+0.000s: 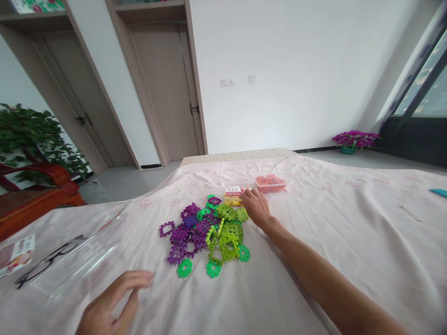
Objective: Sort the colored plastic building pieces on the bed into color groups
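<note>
My right hand (256, 206) reaches forward, its fingers closed at the right end of a clear plastic box (225, 197) with a white-and-red label (235, 190) and yellow pieces inside. Its fingertips are partly hidden. Nearer to me lies a loose pile of plastic building pieces: purple square frames (179, 234) on the left, lime-green ones (230, 228) on the right, and green notched discs (184, 268) around and among them. At the lower left, my left hand (113, 300) hovers over the cloth with thumb and fingers apart, holding nothing.
Behind my right hand stands a clear tub (270, 184) of orange-red pieces. On the left lie black-framed glasses (49, 263), clear plastic packaging (82, 265) and a printed card (17, 256). A pale cloth (331, 232) covers the table in soft folds. A blue object (438, 192) sits far right.
</note>
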`<state>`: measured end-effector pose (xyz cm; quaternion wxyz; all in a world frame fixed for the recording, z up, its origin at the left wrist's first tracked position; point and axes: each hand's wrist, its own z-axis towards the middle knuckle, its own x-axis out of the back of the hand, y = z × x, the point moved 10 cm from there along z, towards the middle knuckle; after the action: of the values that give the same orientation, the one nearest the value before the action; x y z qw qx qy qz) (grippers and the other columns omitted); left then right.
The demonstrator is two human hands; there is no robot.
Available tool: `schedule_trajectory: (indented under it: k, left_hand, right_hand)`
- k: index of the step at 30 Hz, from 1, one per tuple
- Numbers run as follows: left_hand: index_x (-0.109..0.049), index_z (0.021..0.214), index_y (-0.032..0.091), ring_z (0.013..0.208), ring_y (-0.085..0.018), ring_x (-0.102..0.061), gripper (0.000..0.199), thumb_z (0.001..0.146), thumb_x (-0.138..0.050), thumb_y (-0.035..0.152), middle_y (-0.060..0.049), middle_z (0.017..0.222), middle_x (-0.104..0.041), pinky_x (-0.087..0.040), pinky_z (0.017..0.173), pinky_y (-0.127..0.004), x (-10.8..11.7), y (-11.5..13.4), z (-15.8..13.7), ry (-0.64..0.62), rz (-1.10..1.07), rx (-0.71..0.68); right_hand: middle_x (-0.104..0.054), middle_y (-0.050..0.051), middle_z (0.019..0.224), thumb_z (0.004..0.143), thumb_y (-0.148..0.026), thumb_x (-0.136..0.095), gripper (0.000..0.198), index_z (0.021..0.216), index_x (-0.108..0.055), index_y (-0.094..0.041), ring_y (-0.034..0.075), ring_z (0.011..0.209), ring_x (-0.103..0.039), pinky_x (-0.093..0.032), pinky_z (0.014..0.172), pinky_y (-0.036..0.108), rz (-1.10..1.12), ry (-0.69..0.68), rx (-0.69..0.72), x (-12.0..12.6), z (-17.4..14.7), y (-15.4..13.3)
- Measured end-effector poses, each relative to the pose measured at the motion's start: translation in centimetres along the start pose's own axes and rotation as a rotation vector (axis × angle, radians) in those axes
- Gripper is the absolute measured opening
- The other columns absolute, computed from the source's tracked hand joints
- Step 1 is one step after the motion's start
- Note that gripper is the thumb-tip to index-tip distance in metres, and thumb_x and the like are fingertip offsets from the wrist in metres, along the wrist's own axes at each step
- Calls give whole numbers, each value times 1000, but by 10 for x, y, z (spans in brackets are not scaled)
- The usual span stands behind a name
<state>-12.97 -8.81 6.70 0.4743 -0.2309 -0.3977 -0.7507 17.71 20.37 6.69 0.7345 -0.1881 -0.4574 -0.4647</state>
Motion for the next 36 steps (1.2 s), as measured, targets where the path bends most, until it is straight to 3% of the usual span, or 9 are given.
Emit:
schedule_trajectory:
  k: [2,7,10,15,18,24,29,32,36]
  left_hand:
    - [-59,123,31,118,-22,-59,35,89,-53,34,-4,130,-61,-50,101,-38,-38,13,32,-123,6,8]
    - [-47,140,24,136,-34,-40,60,87,-53,50,-15,145,-46,-35,108,-59,-104,19,92,-166,178,120]
    - [-40,146,28,143,-34,-28,64,88,-51,53,-13,153,-36,-25,112,-62,-137,68,119,-230,170,-66]
    - [-55,132,33,141,-36,-30,56,81,-59,56,-10,150,-42,-15,113,-64,-185,143,149,-361,161,-306]
    - [-56,129,32,136,-36,-38,51,82,-60,49,-10,144,-49,-14,112,-66,-192,132,163,-327,201,-242]
    - [-60,120,31,136,-35,-36,37,84,-58,43,-8,131,-60,-10,111,-66,-158,53,163,-199,308,-6]
    - [-55,125,30,127,-30,-48,39,91,-45,47,-9,137,-56,-32,103,-59,-153,2,144,-265,208,262]
    - [-55,124,25,125,-28,-50,39,93,-42,44,-11,136,-55,-39,100,-49,-163,16,142,-201,167,261]
    - [-59,117,24,120,-27,-53,32,88,-51,33,-10,126,-62,-40,101,-45,-193,65,152,-122,78,165]
  right_hand:
    - [-62,8,109,94,-27,-54,15,103,-65,-24,26,99,-47,-33,80,36,25,16,-14,4,-9,-3]
    - [-63,8,107,94,-29,-53,16,103,-66,-26,26,99,-47,-35,81,37,109,102,-104,17,-22,4]
    - [-63,7,105,95,-29,-51,17,103,-66,-26,25,100,-47,-36,84,36,147,175,-175,24,-25,15]
    - [-62,7,106,97,-31,-46,21,105,-65,-25,24,103,-49,-37,88,34,213,252,-238,30,-33,31]
    - [-63,7,106,98,-33,-45,23,106,-65,-24,23,101,-50,-38,88,33,236,275,-243,30,-39,38]
    - [-64,7,106,98,-32,-44,24,107,-65,-24,23,100,-52,-40,88,33,265,323,-265,30,-43,45]
    - [-65,5,104,98,-33,-45,24,105,-66,-24,22,99,-53,-41,86,32,340,385,-345,30,-46,57]
    - [-65,6,102,97,-35,-45,25,101,-67,-24,23,99,-54,-42,86,33,412,446,-422,29,-50,69]
    - [-65,6,98,95,-35,-46,24,96,-66,-23,22,95,-55,-43,86,35,543,533,-503,27,-52,82]
